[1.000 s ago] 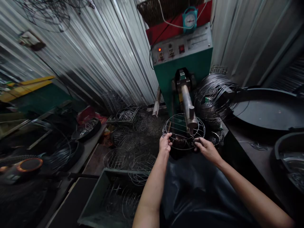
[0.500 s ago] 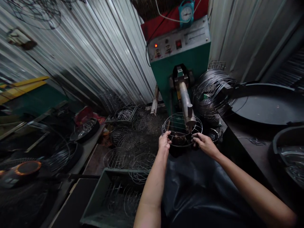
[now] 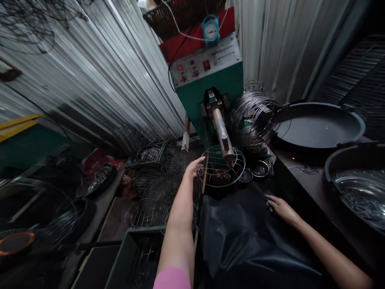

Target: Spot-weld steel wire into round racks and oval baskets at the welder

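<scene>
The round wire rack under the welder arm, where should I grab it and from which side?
Grip the outer rim ring of the round wire rack at its near-left edge, beside the left hand. The rack lies flat, and the welder arm comes down on its far-right part, so come from the near left.

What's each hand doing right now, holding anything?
Left hand: fingers on the rim of the round wire rack under the machine's arm; a closed grip cannot be told.
Right hand: open, holding nothing, resting on the black sheet.
</scene>
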